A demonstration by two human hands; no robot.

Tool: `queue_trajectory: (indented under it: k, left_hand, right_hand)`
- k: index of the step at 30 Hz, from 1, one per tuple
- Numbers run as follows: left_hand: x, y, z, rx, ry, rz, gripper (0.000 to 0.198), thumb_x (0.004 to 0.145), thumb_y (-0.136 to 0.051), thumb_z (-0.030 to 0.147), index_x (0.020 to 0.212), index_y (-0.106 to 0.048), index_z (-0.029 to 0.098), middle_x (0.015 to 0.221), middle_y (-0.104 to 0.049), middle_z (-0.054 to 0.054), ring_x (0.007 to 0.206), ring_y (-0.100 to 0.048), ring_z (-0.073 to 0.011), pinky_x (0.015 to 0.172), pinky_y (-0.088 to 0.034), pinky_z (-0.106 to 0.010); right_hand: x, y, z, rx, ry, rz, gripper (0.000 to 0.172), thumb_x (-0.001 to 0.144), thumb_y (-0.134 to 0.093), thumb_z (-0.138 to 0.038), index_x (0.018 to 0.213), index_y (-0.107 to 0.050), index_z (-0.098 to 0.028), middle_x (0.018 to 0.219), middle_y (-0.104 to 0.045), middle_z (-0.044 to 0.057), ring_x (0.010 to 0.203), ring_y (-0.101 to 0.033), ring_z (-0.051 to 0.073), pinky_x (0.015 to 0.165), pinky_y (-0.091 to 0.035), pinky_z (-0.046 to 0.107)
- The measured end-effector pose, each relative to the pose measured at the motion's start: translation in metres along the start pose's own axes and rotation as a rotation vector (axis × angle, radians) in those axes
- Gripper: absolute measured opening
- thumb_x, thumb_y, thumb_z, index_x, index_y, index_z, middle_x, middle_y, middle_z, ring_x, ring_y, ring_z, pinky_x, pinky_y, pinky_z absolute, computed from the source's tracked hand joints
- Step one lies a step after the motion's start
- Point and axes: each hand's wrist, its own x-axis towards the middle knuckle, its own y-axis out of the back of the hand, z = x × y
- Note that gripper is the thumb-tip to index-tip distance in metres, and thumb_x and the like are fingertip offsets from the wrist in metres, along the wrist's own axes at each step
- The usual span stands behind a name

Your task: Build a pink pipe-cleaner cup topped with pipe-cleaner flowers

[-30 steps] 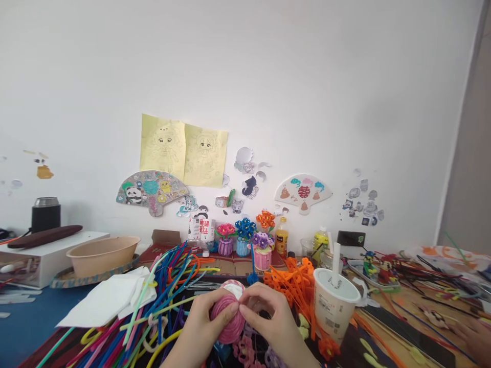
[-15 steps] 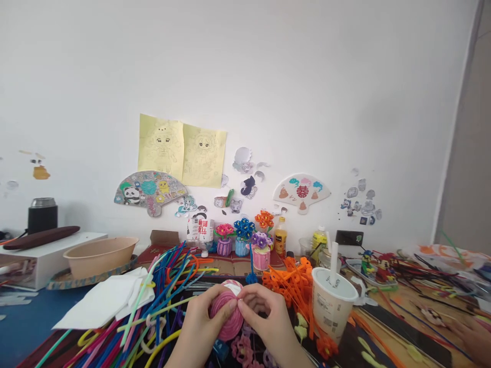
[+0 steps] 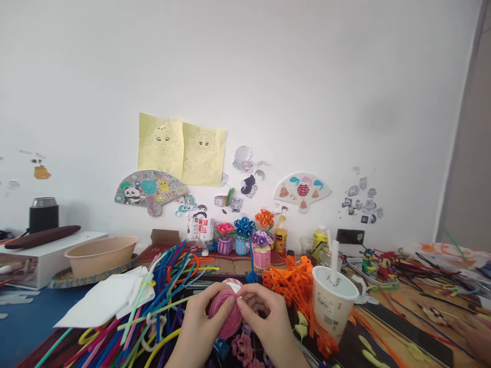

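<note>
A round pink coil (image 3: 227, 322), apparently wound from fuzzy pipe cleaner, is held up at the front middle. My left hand (image 3: 200, 318) is closed around its left side, thumb on the face. At the coil's upper right edge, my right hand (image 3: 269, 313) pinches with thumb and forefinger; the tips meet the left thumb. Behind the coil shows a white and pink striped edge (image 3: 232, 282). Below the hands lie pink pipe-cleaner flowers (image 3: 243, 349) and a small blue translucent object (image 3: 220, 348). Fingers hide part of the coil's rim.
Loose coloured pipe cleaners (image 3: 169, 278) spread left beside white napkins (image 3: 97, 301). Orange pipe-cleaner pieces (image 3: 293, 281) and a drink cup (image 3: 332, 306) with a straw stand right. Behind are small potted flowers (image 3: 244, 237). Another person's hand (image 3: 473, 332) is at far right.
The pink coil has tilted slightly and risen a little between my fingers. Both hands keep nearly the same place and grip.
</note>
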Motion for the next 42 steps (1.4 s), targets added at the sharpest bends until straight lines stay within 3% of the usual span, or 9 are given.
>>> queue_trajectory:
  k: [6,20,32,42]
  left_hand:
    - [-0.001,0.000,0.002,-0.018,-0.004,0.013,0.026,0.082,-0.060,0.038,0.095,-0.071,0.018,0.090,-0.073,-0.004,0.083,-0.065,-0.0206,0.077,-0.048,-0.024]
    - [-0.003,0.001,0.010,0.042,-0.073,0.029,0.023,0.085,-0.057,0.038,0.079,-0.067,0.018,0.074,-0.069,0.000,0.070,-0.061,-0.0161,0.068,-0.045,-0.020]
    - [-0.004,0.003,0.014,0.055,-0.174,0.022,0.018,0.085,-0.057,0.034,0.081,-0.066,0.019,0.075,-0.069,0.000,0.068,-0.062,-0.0148,0.065,-0.046,-0.018]
    - [-0.006,0.003,0.014,0.050,-0.140,0.025,0.019,0.084,-0.058,0.036,0.081,-0.067,0.019,0.076,-0.070,-0.001,0.070,-0.063,-0.0161,0.068,-0.047,-0.019]
  right_hand:
    - [-0.001,-0.001,0.000,-0.056,0.066,0.016,0.013,0.081,-0.062,-0.029,0.082,-0.069,-0.018,0.066,-0.063,0.003,0.058,-0.057,0.016,0.051,-0.044,0.022]
    - [-0.004,-0.002,-0.013,-0.105,0.202,0.038,0.013,0.084,-0.058,-0.027,0.083,-0.069,-0.019,0.069,-0.062,0.002,0.058,-0.057,0.015,0.053,-0.045,0.022]
    - [-0.007,0.001,-0.023,-0.090,0.283,0.057,0.010,0.083,-0.059,-0.021,0.083,-0.069,-0.019,0.070,-0.061,0.001,0.057,-0.057,0.013,0.052,-0.045,0.020]
    - [-0.005,0.003,-0.018,-0.090,0.300,-0.003,0.010,0.085,-0.057,-0.019,0.085,-0.067,-0.019,0.078,-0.061,0.004,0.062,-0.060,0.014,0.054,-0.048,0.020]
